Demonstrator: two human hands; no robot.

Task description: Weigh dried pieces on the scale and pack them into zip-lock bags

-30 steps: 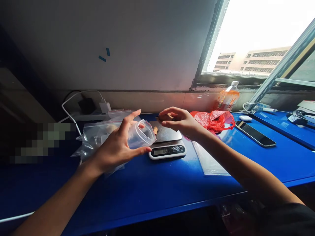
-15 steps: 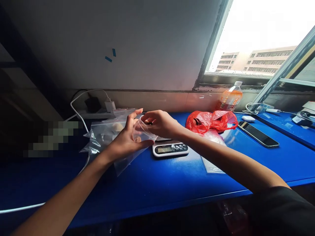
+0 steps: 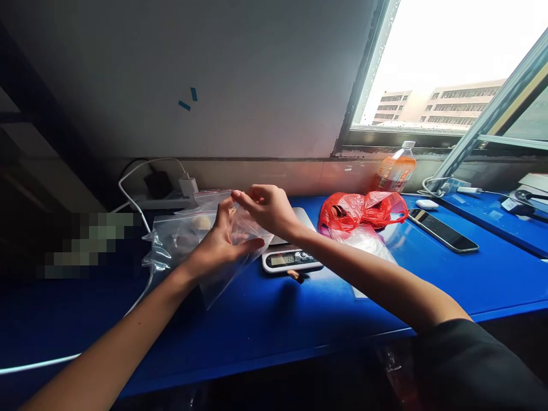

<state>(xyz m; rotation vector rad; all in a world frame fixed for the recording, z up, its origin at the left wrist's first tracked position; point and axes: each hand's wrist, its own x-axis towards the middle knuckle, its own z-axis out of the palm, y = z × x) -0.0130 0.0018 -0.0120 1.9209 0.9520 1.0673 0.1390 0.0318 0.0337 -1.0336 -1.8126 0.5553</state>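
Observation:
My left hand [image 3: 218,240] is wrapped around a clear plastic bag [image 3: 250,231], thumb on the near side and fingers behind, with a small brownish piece showing inside. Over the bag's upper edge is my right hand [image 3: 268,208], its fingers curled and bunched close to my left fingertips; what they pinch, if anything, is hidden. Just right of the bag sits a white kitchen scale [image 3: 293,260] with a lit display, its plate partly covered by my right hand. A small blurred brown and black piece [image 3: 296,276] appears at the scale's front edge, above a dark shadow.
More clear bags [image 3: 171,234] with a pale round thing lie at left. A red plastic bag [image 3: 362,211], a flat clear packet [image 3: 372,245], a phone [image 3: 443,230] and an orange drink bottle [image 3: 396,168] are at right. A white cable [image 3: 38,363] crosses the blue table [image 3: 257,342].
My right hand has lifted slightly out of the bag's mouth. The brown and black piece now shows in front of the scale. The display reading looks lower. The view has shifted slightly.

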